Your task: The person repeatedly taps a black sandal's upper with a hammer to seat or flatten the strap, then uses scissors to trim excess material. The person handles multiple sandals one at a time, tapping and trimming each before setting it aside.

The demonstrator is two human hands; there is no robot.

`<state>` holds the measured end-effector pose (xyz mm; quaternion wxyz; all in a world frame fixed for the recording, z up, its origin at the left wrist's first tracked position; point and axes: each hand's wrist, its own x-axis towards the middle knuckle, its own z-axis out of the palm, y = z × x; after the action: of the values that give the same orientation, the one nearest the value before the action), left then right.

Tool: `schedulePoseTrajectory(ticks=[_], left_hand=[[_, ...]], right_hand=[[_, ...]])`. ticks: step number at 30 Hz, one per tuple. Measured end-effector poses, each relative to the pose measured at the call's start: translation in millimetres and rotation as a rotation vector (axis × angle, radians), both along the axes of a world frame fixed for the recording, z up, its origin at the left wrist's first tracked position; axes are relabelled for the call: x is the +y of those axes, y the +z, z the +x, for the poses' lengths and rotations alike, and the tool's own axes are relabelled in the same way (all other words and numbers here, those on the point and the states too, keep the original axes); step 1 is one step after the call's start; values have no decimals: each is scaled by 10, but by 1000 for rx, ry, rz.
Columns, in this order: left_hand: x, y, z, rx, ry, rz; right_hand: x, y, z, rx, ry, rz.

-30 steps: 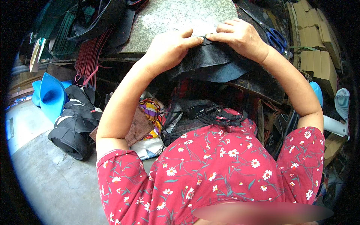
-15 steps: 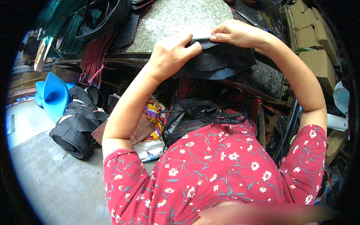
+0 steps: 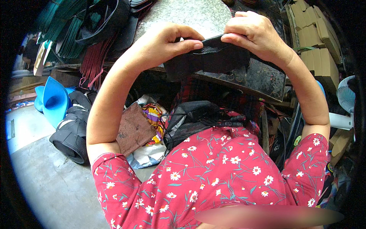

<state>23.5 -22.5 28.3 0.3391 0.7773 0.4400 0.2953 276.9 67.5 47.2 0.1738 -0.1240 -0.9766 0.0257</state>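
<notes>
A dark, flexible sheet of black material (image 3: 217, 61) hangs from both of my hands over the near edge of the workbench. My left hand (image 3: 179, 40) pinches its upper edge between thumb and fingers. Curled over the same edge farther right, my right hand (image 3: 251, 32) presses with its thumb, the fingers folded behind. Between the two hands the rim looks folded, and a greyish textured patch shows there. Beyond the hands lies a pale speckled stone slab (image 3: 183, 15). The exact kind of the black piece cannot be made out.
Bundles of green strips (image 3: 70, 34) and dark red strips (image 3: 93, 57) hang at the far left. Stacked black moulded pieces (image 3: 70, 137) and a blue curved piece (image 3: 55, 99) are at left. Beige blocks (image 3: 320, 61) and a fan (image 3: 346, 95) stand right. A brown slab (image 3: 137, 128) lies near my lap.
My left hand has shifted left along the edge of the black piece and turned. My right hand has moved slightly right and its fingers have curled more. The black piece has swung left.
</notes>
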Motion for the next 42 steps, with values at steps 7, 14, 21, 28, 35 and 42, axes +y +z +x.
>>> schedulePoseTrajectory(ticks=[7,14,21,28,35,42], left_hand=[[-24,45,91,439,112,502],[73,-65,87,132,30,98],[138,147,77,-46,-132,-183],[206,194,7,2,-145,133],[59,203,162,63,514,894],[-192,-330,280,-345,746,-36]], right_hand=[[-23,-72,-34,68,43,-112],[-28,-132,19,-30,-162,-611],[-170,12,26,61,-52,-566],[-131,173,17,-18,-176,-734],[-129,102,-124,280,-203,-7],[-379,-166,-631,221,-185,149]])
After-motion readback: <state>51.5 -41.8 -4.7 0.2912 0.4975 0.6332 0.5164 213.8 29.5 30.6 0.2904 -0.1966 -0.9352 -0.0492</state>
